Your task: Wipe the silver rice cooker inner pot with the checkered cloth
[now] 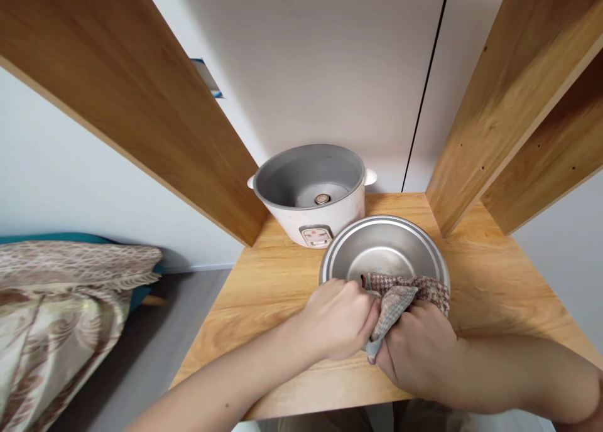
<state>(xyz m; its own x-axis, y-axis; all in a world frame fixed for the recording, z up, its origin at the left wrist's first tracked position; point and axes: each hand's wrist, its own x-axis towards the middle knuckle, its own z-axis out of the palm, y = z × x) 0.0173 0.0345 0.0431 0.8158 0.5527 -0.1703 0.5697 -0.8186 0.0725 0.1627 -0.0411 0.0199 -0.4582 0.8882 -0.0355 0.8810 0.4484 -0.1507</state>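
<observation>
Both of my hands grip a checked cloth (393,309) in brown, grey and pale blue, bunched over the near rim of a round metal pot (391,243). My left hand (342,313) is closed, its fist pressed around the cloth's left part. Closed as well, my right hand (419,347) holds the cloth from the right side, with most of its fingers hidden underneath. Part of the cloth hangs into the pot, which sits on the wooden table. Behind it and to the left stands a white rice cooker base (320,215), lidless, with a round metal piece at its bottom.
The wooden tabletop (254,281) has upright wooden panels on the left (155,105) and right (499,105). A pale wall (330,61) rises behind the cooker. At the lower left, a patterned fabric (61,331) drapes over a blue-green seat.
</observation>
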